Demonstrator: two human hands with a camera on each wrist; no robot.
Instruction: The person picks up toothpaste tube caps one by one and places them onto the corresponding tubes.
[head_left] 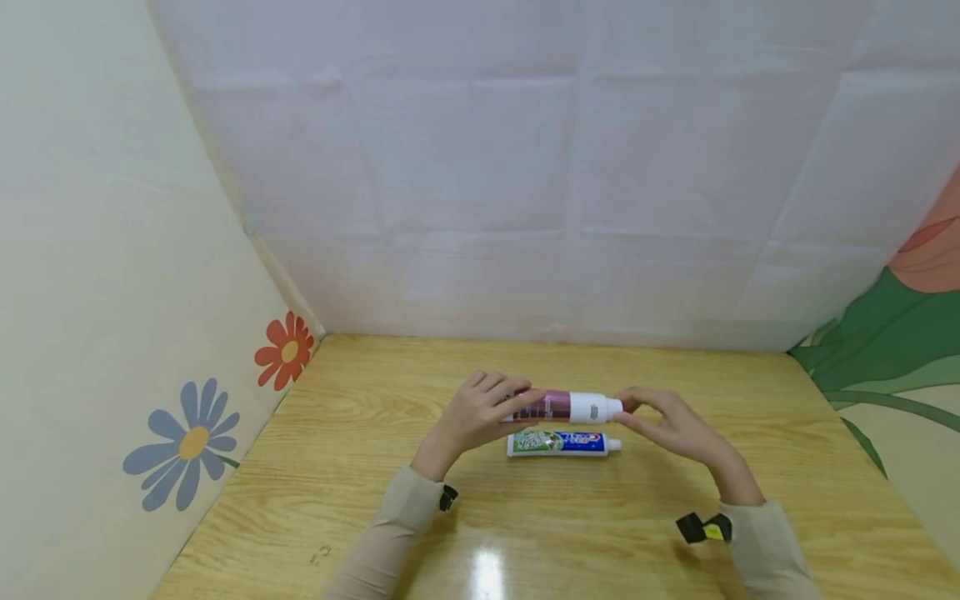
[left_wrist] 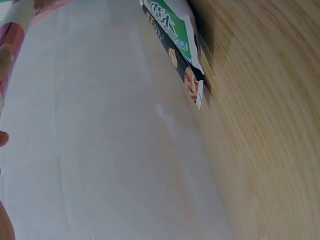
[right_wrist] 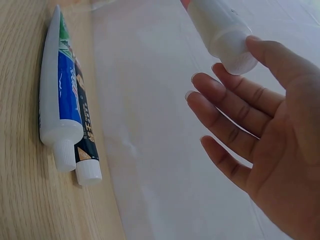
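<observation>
A maroon-and-white toothpaste tube [head_left: 573,407] with a white cap [right_wrist: 239,59] is held level above the table. My left hand [head_left: 471,414] grips its maroon end, while my right hand [head_left: 678,429] pinches the cap between thumb and forefinger. The right hand's other fingers are spread loosely in the right wrist view. Below the held tube, a blue-and-green toothpaste tube [head_left: 583,442] lies on the table, its cap pointing right. Alongside it lies a black toothpaste tube [right_wrist: 88,131] with a white cap, hidden in the head view.
The wooden table [head_left: 360,500] backs onto a white sheet [head_left: 480,208]. A pale wall with painted flowers [head_left: 193,443] borders the left side; a wall painted with green leaves [head_left: 892,350] borders the right.
</observation>
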